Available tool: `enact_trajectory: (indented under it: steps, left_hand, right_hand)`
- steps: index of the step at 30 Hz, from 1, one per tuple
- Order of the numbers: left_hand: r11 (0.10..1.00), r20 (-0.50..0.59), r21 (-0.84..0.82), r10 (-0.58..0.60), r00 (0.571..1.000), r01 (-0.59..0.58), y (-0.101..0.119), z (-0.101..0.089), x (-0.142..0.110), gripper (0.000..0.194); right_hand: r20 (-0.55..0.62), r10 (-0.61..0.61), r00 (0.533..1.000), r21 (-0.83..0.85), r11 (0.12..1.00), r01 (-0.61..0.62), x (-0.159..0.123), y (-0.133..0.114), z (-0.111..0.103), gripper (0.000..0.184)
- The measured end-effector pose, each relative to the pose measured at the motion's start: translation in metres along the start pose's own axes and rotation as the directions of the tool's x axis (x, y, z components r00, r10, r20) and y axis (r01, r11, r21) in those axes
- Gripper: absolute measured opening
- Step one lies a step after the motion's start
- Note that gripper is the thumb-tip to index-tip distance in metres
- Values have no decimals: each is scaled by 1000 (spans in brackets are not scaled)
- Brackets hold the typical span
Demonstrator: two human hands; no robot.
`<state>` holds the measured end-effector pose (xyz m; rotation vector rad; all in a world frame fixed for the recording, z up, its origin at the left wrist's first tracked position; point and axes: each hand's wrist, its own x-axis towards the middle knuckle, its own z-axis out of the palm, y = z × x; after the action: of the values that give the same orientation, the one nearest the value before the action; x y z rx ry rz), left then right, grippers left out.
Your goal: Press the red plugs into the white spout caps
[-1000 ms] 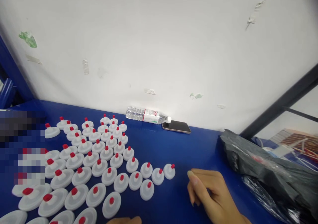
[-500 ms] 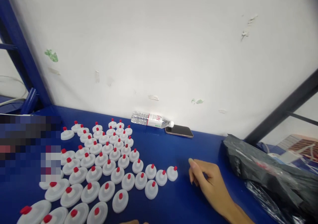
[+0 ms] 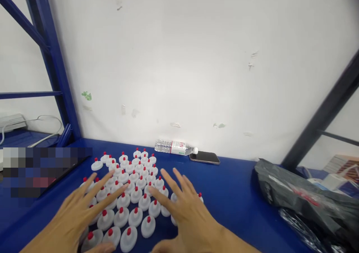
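the left hand [image 3: 77,212] and the right hand [image 3: 193,217] are held apart from each other over a crowd of white discs with red tips [image 3: 135,218], the fingers of both spread wide and nothing gripped in either. the discs are laid out in loose rows on the blue tabletop [image 3: 230,193], many of them to be seen between and beyond the two hands, with the red tips pointed upward. some are partly covered by the left hand, others by the right. whether any disc is touched by a fingertip cannot be told. behind them, a clear bottle [image 3: 177,148] is laid on its side along the pale wall [image 3: 196,58], and a dark phone [image 3: 206,157] is set flat beside its capped end. at the right, a dark plastic bag [image 3: 297,193] is crumpled near a slanted dark post [image 3: 311,133].
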<state>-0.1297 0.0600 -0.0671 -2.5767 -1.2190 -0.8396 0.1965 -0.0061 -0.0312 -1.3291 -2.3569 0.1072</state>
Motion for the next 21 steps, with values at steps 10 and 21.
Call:
enact_trajectory:
  steps: [10,21]
  left_hand:
    - [930,223,-369,88,971,0,74,34,102,26]
    - [861,238,-492,-8,971,128,102,70,148,41]
  right_hand:
    - [-125,85,989,22,996,-83,28,41,3,14]
    - [-213,199,957,202,967,-156,27,72,-4,19]
